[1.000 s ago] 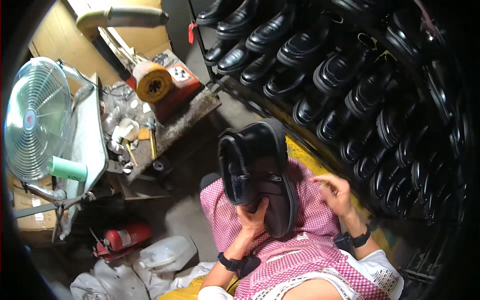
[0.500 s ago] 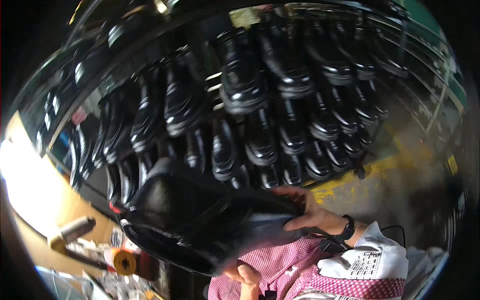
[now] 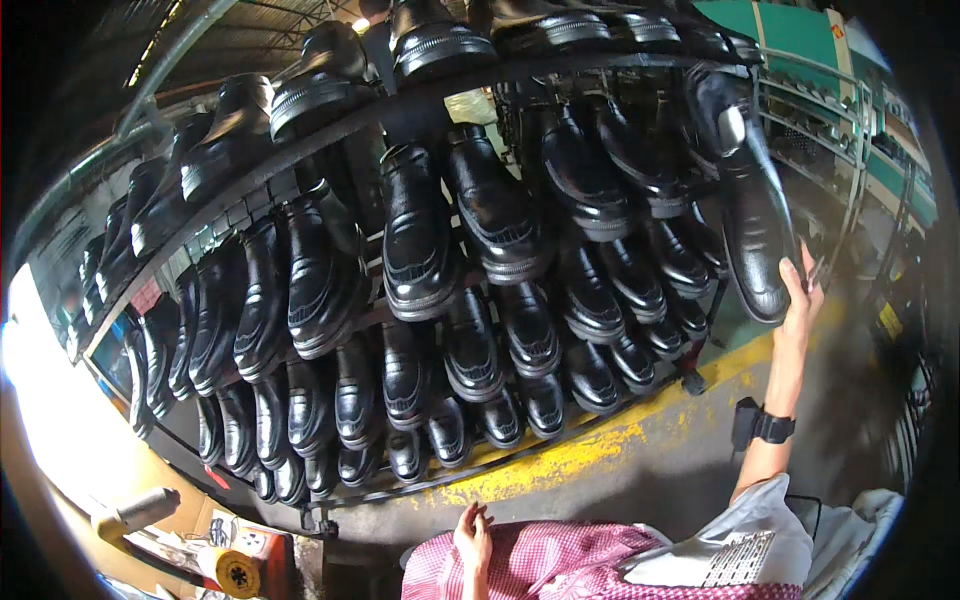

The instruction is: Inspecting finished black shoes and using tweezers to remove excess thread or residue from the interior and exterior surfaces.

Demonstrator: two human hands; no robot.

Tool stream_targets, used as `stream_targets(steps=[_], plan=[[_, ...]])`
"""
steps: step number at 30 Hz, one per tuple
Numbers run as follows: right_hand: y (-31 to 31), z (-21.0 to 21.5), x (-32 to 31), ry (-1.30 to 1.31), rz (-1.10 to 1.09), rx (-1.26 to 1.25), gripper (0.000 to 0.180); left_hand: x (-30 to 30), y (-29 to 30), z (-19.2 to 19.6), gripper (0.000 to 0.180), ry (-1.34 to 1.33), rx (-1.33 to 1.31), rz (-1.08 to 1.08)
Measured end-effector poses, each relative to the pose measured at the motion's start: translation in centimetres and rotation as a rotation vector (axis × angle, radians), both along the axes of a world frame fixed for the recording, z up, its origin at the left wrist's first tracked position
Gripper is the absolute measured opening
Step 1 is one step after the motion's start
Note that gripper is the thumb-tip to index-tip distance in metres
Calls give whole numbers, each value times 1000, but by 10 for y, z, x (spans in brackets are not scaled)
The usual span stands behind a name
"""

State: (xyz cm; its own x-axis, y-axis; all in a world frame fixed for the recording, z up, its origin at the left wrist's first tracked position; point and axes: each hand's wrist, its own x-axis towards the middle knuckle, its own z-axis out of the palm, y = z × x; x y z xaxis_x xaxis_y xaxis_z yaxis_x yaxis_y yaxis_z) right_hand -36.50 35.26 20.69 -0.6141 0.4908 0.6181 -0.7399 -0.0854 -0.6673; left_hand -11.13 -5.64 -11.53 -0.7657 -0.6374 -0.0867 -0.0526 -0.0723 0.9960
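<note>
My right hand (image 3: pixel 799 290) is stretched out to the far right, its fingers and thumb closed on the toe end of a glossy black leather shoe (image 3: pixel 750 215). The shoe stands nearly upright, toe down, its heel end beside the right end of the rack's upper tier. I cannot tell whether its heel touches the rack. Low in the middle, in front of the checked red and white apron, my left hand (image 3: pixel 473 540) is empty, with fingers loosely bent and slightly apart.
A wheeled rack (image 3: pixel 660 400) spans the view, with several tiers of hanging black shoes (image 3: pixel 420 230) and more shoes (image 3: pixel 440 45) along its top. A yellow floor stripe (image 3: pixel 560 460) runs beneath. At lower left stands an orange and yellow tool (image 3: pixel 235 570). Metal shelving (image 3: pixel 820 130) is behind right.
The shoe was in front of me, with both hands on it. My left hand has let go and lowered slightly; my right hand has carried the shoe up and right to the rack's end.
</note>
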Motion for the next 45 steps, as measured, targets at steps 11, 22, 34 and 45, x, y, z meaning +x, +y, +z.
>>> stream_targets(steps=[11,22,34,45], plan=[[52,71,-144,-340,197,213,38,3,15,1,28,-131,-181,-20],[10,72,-193,-266,-903,760,45,12,29,25,28,-290,-522,74],[-96,48,-109,-325,-3,176,46,21,32,33,24,-418,-688,-13],[-90,37,-153,-538,649,-158,24,22,30,40,25,-358,-707,2]])
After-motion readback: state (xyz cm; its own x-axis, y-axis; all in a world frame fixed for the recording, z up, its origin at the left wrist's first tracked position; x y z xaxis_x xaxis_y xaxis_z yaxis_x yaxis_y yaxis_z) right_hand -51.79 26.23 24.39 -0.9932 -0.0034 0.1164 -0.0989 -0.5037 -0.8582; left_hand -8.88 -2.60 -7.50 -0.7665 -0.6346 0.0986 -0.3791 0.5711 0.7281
